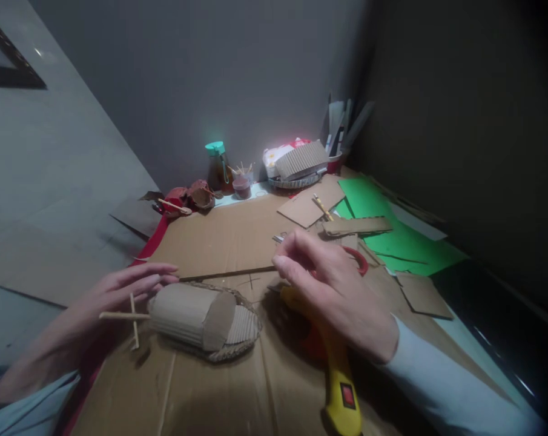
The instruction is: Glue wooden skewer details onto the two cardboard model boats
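Note:
A small cardboard model (183, 312) with a curved corrugated top lies on an oval cardboard base. Two crossed wooden sticks (119, 316) jut from its left end. My left hand (128, 289) reaches in beside that end, fingers stretched out and holding nothing; whether they touch the model I cannot tell. To the right, my right hand (332, 287) hovers with thumb and forefinger pinched together; anything between them is too small to make out. Under it lies a yellow glue gun (340, 378) with a red switch. Red-handled scissors (359, 260) are partly hidden behind the same hand.
A large cardboard sheet (219, 236) covers the table's middle. Cardboard offcuts (358, 226) and green paper (419, 248) lie at right. Along the wall stand a bottle (217, 166), a small jar (241, 188), a foil tray (296, 180) and brown rounded pieces (201, 197).

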Motion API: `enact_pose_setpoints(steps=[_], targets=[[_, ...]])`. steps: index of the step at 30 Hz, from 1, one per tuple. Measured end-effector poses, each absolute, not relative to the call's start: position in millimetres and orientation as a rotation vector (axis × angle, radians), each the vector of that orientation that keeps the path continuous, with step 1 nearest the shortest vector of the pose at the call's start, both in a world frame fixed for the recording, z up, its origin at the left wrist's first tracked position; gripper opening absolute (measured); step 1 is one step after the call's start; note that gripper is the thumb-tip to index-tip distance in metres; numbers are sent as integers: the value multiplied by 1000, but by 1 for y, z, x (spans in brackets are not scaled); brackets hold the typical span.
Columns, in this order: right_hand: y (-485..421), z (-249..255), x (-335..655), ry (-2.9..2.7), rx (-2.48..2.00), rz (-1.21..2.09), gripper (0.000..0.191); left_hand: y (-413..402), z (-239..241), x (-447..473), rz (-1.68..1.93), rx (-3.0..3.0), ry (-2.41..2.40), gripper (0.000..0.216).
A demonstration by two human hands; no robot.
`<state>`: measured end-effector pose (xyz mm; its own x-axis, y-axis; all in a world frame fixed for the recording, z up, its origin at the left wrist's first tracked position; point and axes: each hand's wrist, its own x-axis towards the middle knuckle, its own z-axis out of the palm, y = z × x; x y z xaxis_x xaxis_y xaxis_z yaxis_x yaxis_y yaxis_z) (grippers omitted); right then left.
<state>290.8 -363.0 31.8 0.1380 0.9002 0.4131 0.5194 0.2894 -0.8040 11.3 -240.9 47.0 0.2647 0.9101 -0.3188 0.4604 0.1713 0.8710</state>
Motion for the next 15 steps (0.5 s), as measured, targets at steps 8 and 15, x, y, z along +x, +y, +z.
enact_pose_setpoints(steps=[8, 15], targets=[[-366, 31, 289, -1557, -1409, 585, 22, -245, 47, 14, 531, 1564, 1304, 35], [-367, 27, 283, -1751, -1483, 605, 28, -237, 33, 7, 567, 1581, 1235, 39]])
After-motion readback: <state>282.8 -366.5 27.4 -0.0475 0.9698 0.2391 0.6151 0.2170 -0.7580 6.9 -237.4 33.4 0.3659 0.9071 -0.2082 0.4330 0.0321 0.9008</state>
